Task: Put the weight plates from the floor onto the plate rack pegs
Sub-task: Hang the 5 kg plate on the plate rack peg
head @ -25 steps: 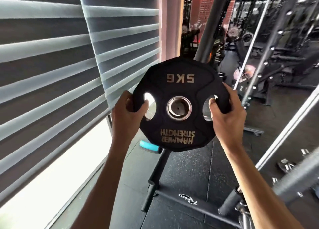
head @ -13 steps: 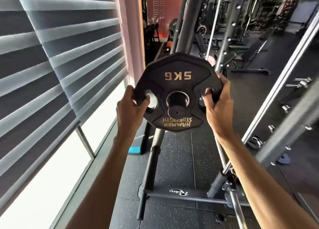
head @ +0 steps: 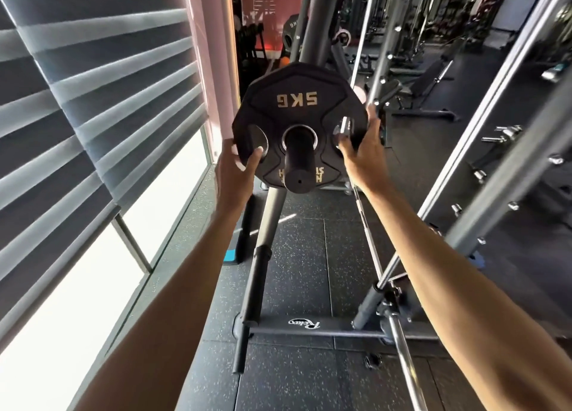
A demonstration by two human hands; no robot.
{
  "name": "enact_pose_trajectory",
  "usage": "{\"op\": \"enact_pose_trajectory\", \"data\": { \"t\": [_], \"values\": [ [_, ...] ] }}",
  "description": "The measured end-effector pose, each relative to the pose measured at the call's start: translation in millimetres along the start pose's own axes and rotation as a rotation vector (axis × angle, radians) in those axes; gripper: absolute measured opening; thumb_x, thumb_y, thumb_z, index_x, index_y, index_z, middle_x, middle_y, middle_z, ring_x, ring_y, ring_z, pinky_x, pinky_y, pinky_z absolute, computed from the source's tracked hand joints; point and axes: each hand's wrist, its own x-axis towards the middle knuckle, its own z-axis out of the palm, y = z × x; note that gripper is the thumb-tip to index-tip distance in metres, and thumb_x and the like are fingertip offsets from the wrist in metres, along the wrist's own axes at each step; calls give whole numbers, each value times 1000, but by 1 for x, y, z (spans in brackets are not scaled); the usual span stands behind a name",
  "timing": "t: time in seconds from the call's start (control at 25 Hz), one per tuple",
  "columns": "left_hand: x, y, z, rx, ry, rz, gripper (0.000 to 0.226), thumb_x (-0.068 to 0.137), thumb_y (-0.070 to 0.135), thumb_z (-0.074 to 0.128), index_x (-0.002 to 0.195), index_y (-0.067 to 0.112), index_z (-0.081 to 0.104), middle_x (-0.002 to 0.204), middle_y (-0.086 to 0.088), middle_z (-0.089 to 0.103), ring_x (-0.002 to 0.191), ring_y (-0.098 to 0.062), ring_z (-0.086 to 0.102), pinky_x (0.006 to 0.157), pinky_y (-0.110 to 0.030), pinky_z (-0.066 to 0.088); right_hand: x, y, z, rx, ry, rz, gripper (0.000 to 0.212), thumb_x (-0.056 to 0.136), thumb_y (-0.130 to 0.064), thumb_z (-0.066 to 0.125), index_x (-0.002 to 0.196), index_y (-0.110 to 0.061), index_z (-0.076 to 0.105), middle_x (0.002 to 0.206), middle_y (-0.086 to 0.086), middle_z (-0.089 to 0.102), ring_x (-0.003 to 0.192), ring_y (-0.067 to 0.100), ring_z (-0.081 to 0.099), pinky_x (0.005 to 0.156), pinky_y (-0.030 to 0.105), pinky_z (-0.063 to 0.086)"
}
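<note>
Hanging on a black peg point(head: 298, 166) of the plate rack point(head: 312, 17), the weight plate point(head: 297, 101) sits with the peg passing through its steel-ringed centre hole. The peg's blunt end sticks out toward the camera and covers part of the gold lettering on the lower face. The plate is black and many-sided, and its "5KG" mark reads upside down near its 12 o'clock edge.

The left hand point(head: 232, 169) grips the plate at about 8 o'clock. Its thumb point(head: 255, 157) hooks into the left grip hole, and the fingers wrap out of sight behind the rim, pinching the edge. The right hand point(head: 360, 150) is at about 4 o'clock on the plate. Its fingers point(head: 373, 116) are nearly straight and lie up along the rim, close together rather than curled, while the thumb tip is at the lower edge of the right grip hole — a loose touch, not a clasp.

Below the plate, at its 6 o'clock, the rack's grey upright slopes down to a base bar point(head: 309, 330) on the speckled rubber floor point(head: 294, 256), with a second bare peg point(head: 257, 283) beside the upright. Another dark plate point(head: 291, 30) shows behind the upright at 12 o'clock. Slatted blinds point(head: 108, 85) fill the 9 o'clock side — and a chrome barbell point(head: 402, 358) runs along the floor at 5 o'clock.
</note>
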Motion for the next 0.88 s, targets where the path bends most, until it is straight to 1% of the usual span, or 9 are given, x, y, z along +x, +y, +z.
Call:
{"op": "enact_pose_trajectory", "data": {
  "t": [0.16, 0.24, 0.32, 0.4, 0.48, 0.56, 0.68, 0.8, 0.88],
  "values": [
    [-79, -74, 48, 42, -73, -340, 42, 89, 67, 40, 99, 26, 46, 83, -11, 70, 74, -35, 67, 71, -50, 56, -79, 59, 5, -144, -183, 199, 70, 97, -64, 30, 136, -8, 45, 117, 17, 65, 108, 30, 64, 91, 38, 46],
    [-121, -112, 77, 166, -317, -450, 34, 90, 55, 44, 98, 23, 47, 88, -16, 71, 70, -35, 68, 64, -47, 59, -132, 101, -4, -268, -362, 350, 58, 99, -55, 39, 119, -5, 62, 106, 17, 71, 102, 33, 67, 86, 34, 48],
    [-166, -123, 104, 278, -671, -497, 22, 93, 35, 49, 95, 13, 49, 84, -16, 71, 58, -28, 68, 46, -33, 56, -186, 140, -22, -342, -566, 510, 44, 100, -39, 51, 108, 1, 67, 99, 20, 73, 96, 34, 69, 84, 37, 52],
    [-208, -125, 135, 386, -933, -453, 22, 97, 22, 48, 83, 7, 57, 78, -16, 70, 54, -25, 66, 45, -31, 55, -236, 173, -46, -361, -698, 644, 41, 101, -33, 52, 100, 6, 67, 90, 23, 73, 84, 36, 71, 77, 47, 58],
    [-250, -112, 174, 492, -1170, -323, 32, 97, 19, 48, 68, 11, 54, 86, -22, 71, 57, -26, 65, 52, -30, 55, -280, 205, -79, -350, -739, 767, 39, 101, -31, 51, 95, 4, 66, 84, 22, 73, 73, 33, 72, 59, 39, 61],
    [-288, -95, 217, 553, -1348, -323, 31, 98, 19, 47, 73, 5, 60, 85, -23, 71, 54, -24, 66, 51, -29, 57, -315, 236, -116, -358, -738, 859, 35, 101, -29, 49, 91, 1, 64, 85, 20, 73, 68, 30, 72, 48, 31, 57],
    [-346, -59, 292, 604, -1533, -287, 29, 99, 21, 45, 90, -1, 62, 84, -22, 71, 56, -28, 68, 53, -35, 59, -353, 288, -182, -406, -696, 985, 31, 100, -33, 51, 82, -10, 59, 85, 19, 72, 72, 31, 72, 59, 36, 58],
    [-399, -16, 367, 622, -1670, -193, 23, 101, 20, 43, 92, 5, 58, 87, -20, 68, 55, -23, 66, 52, -33, 57, -376, 338, -252, -423, -690, 1034, 29, 102, -31, 49, 81, -11, 56, 83, 18, 67, 76, 34, 70, 55, 35, 53],
    [-436, 13, 422, 643, -1703, -128, 25, 101, 23, 46, 99, 3, 60, 95, -20, 70, 67, -27, 70, 61, -36, 61, -387, 372, -303, -427, -682, 1058, 35, 103, -31, 45, 73, -13, 49, 86, 20, 64, 80, 32, 66, 61, 33, 50]
  ]
}}
